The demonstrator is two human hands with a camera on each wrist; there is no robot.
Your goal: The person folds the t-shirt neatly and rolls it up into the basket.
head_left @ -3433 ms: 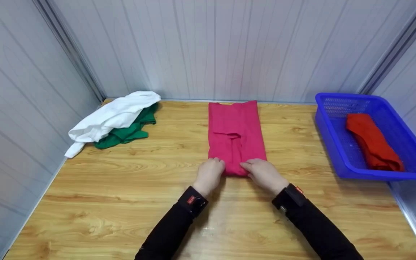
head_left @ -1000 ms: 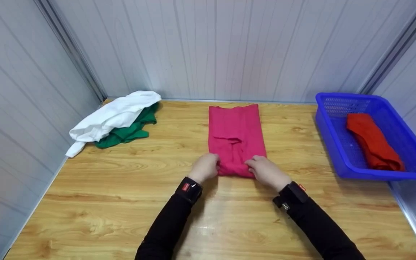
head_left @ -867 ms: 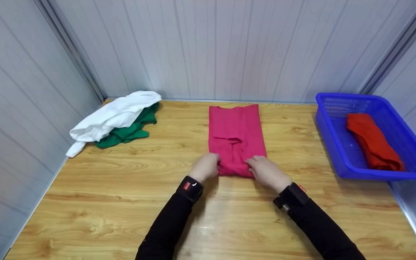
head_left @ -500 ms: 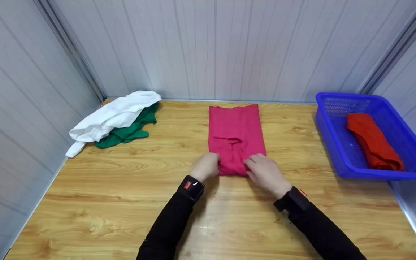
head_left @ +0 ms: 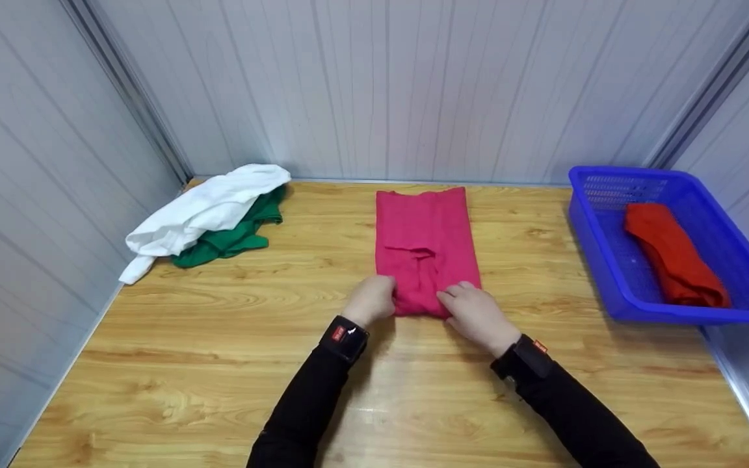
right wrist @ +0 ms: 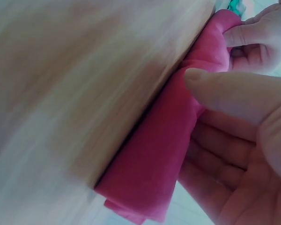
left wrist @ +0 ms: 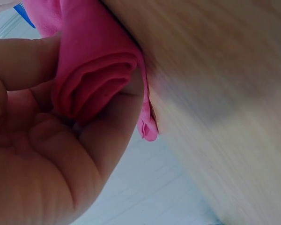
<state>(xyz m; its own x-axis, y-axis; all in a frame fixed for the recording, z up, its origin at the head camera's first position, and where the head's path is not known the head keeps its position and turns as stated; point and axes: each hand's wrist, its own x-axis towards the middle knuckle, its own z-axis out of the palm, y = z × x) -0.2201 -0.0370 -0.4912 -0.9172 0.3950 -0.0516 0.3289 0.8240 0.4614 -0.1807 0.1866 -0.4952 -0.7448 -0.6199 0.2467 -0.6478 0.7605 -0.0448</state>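
A pink garment (head_left: 423, 221), folded into a long strip, lies on the wooden table with its near end rolled up. In the left wrist view, layers show in a spiral at the end of the roll (left wrist: 96, 79). My left hand (head_left: 372, 300) holds that left end, thumb on one side and a finger curled beneath it. At the roll's right part, my right hand (head_left: 477, 315) grips the cloth. The right wrist view shows its thumb (right wrist: 234, 93) pressed on the pink roll (right wrist: 150, 154), the other fingers on the far side.
A blue plastic basket (head_left: 615, 286) with a folded orange-red cloth (head_left: 670, 253) inside stands on the right. At the back left, a white cloth (head_left: 202, 211) lies crumpled over a green one (head_left: 235, 240). Pale panel walls (head_left: 348, 91) enclose the table (head_left: 218, 364).
Over the last seconds the garment's far edge has shifted slightly toward me and my left hand has moved a little left. In the last second my right hand has shifted slightly inward along the roll.
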